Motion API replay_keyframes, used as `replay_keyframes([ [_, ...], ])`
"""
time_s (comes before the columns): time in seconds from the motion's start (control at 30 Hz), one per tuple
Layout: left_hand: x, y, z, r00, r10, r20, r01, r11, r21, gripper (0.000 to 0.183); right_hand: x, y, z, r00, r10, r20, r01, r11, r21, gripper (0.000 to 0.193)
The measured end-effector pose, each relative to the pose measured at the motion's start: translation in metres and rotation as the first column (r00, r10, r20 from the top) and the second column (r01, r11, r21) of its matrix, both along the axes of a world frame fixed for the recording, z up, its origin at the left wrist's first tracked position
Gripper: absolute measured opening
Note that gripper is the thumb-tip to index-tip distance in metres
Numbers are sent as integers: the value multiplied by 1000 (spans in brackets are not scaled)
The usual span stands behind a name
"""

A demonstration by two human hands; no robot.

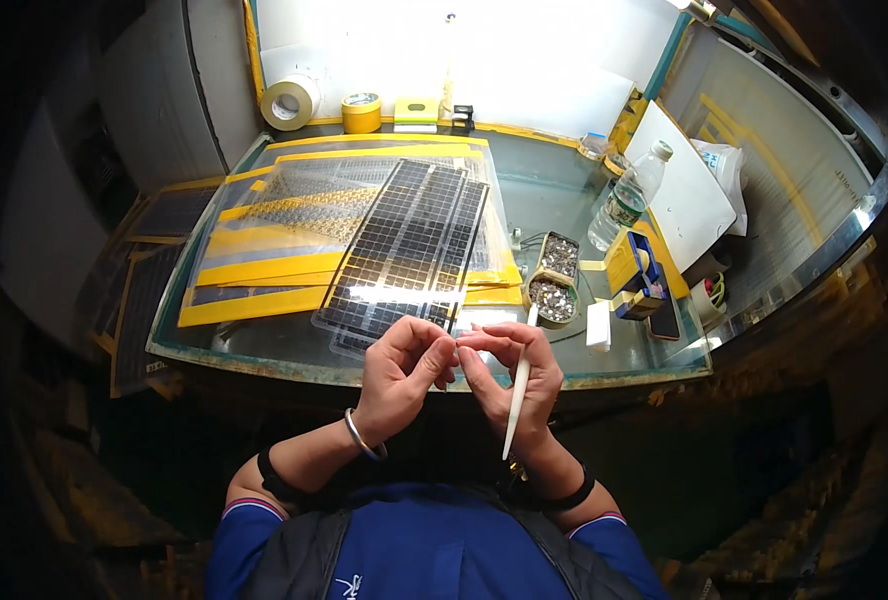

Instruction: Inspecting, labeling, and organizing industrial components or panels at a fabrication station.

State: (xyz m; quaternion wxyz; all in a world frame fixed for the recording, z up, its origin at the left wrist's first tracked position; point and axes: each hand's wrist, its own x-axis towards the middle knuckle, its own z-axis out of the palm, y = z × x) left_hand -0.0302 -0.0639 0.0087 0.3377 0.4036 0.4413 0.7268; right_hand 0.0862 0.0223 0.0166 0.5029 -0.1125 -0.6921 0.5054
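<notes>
My left hand [404, 370] and my right hand [517, 375] meet fingertip to fingertip at the table's front edge. Thumb and fingers of the left are pinched together; whatever they hold is too small or hidden to make out. A slim white tapered stick [517, 410] rests in my right hand, its pointed end toward me, while that hand's thumb and forefinger also pinch close to the left. Just beyond the fingertips lie dark gridded sheets [404, 245], overlapping and slanted. I cannot tell whether my fingers touch their near edge.
Clear sheets with yellow tape borders [254, 273] lie under the gridded ones. Two small trays of bits [552, 298], a blue tape dispenser [636, 270], a water bottle [632, 200] and a phone [664, 320] stand at right. Tape rolls [361, 113] line the back.
</notes>
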Motion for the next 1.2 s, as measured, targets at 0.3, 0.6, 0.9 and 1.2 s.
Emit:
replay_keyframes([
  [0.3, -1, -1, -3, 1000, -16, -13, 16, 1000, -11, 16, 0, -2, 0, 999, -16, 37, 20, 995, -97, 30],
  [0.6, -4, -3, 15, 766, 316, -560, -246, 949, 200, 13, -1, 1, -5, 997, -81, -10, 80, 993, -87, 30],
  [0.9, -3, -3, 23, 576, 408, -708, -322, 910, 263, 14, -2, -1, -9, 991, -118, -69, 124, 989, 81, 30],
  [1.2, -7, -6, 26, 716, 241, -656, -264, 962, 65, 13, -2, 2, -16, 985, -164, -54, 173, 953, 249, 28],
])
